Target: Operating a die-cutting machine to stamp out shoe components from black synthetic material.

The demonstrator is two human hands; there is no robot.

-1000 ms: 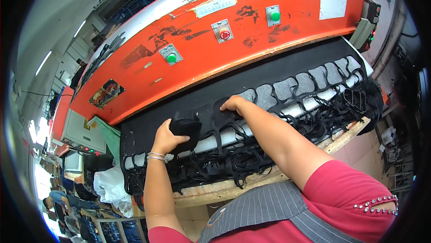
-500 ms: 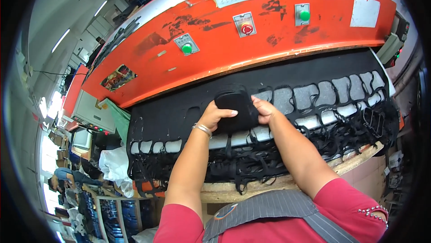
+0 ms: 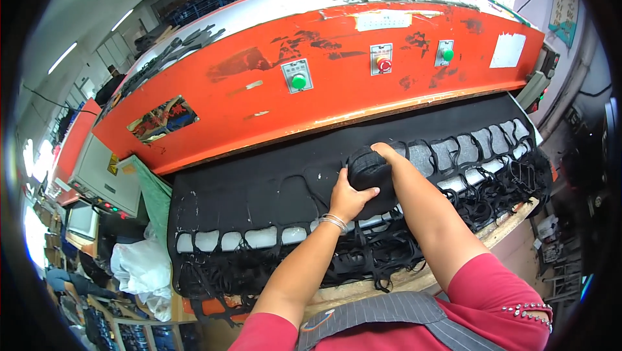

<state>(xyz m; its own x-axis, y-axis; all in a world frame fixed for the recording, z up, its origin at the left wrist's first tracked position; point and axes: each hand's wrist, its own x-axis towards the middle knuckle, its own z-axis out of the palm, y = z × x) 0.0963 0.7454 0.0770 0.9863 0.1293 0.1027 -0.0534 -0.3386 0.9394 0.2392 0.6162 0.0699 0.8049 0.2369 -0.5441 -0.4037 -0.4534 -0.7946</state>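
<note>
Both of my hands are around a stack of black rounded pieces (image 3: 368,171), held just above the work surface. My left hand (image 3: 350,197) is closed on its near left side, with the thumb across the front. At the far right edge of the stack is my right hand (image 3: 387,154), fingers bent over it and partly hidden by my wrist. Beneath lies a black sheet (image 3: 240,192). Rounded holes run along its right part and near side, with grey board showing through. Tangled black offcut strips (image 3: 324,261) hang along the near edge.
A red-orange press beam (image 3: 233,85) spans the far side, carrying green push buttons (image 3: 299,81) and a red knob (image 3: 383,65). A grey control box (image 3: 103,173) stands left, by a green cloth (image 3: 150,192) and white plastic bags (image 3: 139,263). A wooden edge (image 3: 502,234) borders the near side.
The view has swung, so the press sits differently in it. My hands and the stack have shifted rightward in the picture. My right hand has moved to the stack's far edge.
</note>
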